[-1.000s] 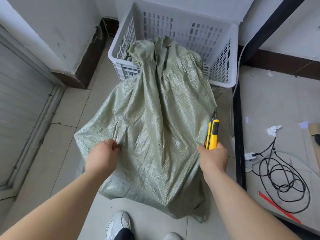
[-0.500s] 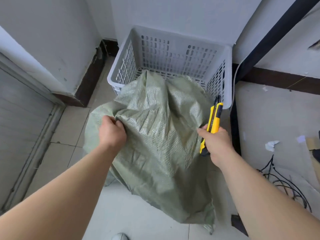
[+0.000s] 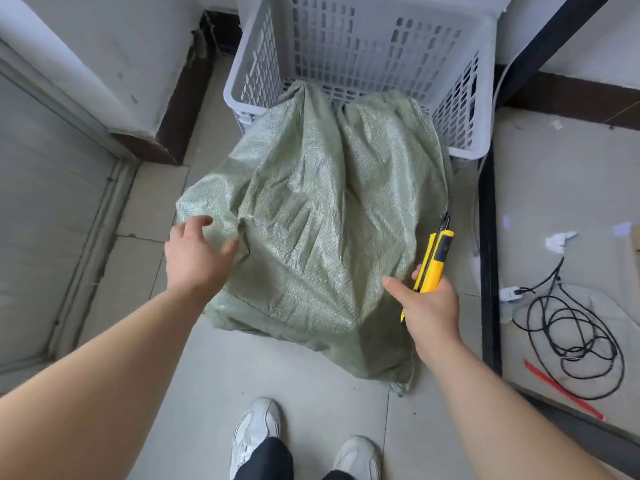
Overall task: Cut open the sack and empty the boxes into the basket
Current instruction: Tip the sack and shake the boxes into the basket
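Observation:
A pale green woven sack (image 3: pixel 311 216) lies on the tiled floor, its far end draped over the near rim of a white slatted plastic basket (image 3: pixel 464 98). My left hand (image 3: pixel 197 251) rests on the sack's left side with fingers spread, gripping nothing. My right hand (image 3: pixel 429 306) is at the sack's right edge, closed around a yellow and black utility knife (image 3: pixel 434 261) that points away from me. The thumb touches the sack. No boxes are visible; the sack hides whatever is inside it and the basket's floor.
A black metal frame (image 3: pixel 488 237) runs along the right of the sack. Beyond it lie a coiled black cable (image 3: pixel 571 334), a white plug and a red strip (image 3: pixel 561 389). A wall corner and dark skirting stand at the left. My white shoes (image 3: pixel 256 431) are at the bottom.
The lifted sack has come down onto the floor and spread out. My left hand has let go of the bunched fabric and opened. My right hand still holds the knife, now lower.

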Demonstrator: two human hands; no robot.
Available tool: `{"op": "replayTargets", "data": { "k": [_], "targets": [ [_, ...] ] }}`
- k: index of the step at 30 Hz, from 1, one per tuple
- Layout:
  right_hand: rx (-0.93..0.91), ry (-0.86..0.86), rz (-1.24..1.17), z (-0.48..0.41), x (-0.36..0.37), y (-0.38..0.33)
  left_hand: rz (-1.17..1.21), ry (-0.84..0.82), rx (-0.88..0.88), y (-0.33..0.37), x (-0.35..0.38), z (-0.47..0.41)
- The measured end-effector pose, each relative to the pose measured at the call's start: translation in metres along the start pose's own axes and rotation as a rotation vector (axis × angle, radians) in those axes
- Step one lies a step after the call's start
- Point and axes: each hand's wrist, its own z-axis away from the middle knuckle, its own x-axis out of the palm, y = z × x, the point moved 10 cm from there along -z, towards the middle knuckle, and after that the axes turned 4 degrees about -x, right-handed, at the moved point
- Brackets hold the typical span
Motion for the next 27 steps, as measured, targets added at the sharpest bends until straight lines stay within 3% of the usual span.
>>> {"op": "replayTargets", "data": {
  "k": [3,5,15,21,27],
  "targets": [
    [0.048,-0.053,0.035,0.022,0.011,0.017,0.037,-0.190,-0.243,-0.047,0.019,0.014],
    [0.069,-0.078,0.025,0.031,0.022,0.027,0.111,-0.288,-0.276,-0.065,0.037,0.021],
    [0.095,0.266,0.036,0.026,0.021,0.038,0.007,0.014,-0.146,-0.068,0.019,0.014],
    [0.101,0.249,-0.035,0.024,0.010,0.027,-0.013,0.042,-0.046,-0.047,0.008,0.020],
    [-0.001,0.265,-0.029,0.017,-0.018,-0.039,0.170,0.032,-0.010,0.001,-0.016,0.034]
  ]
}}
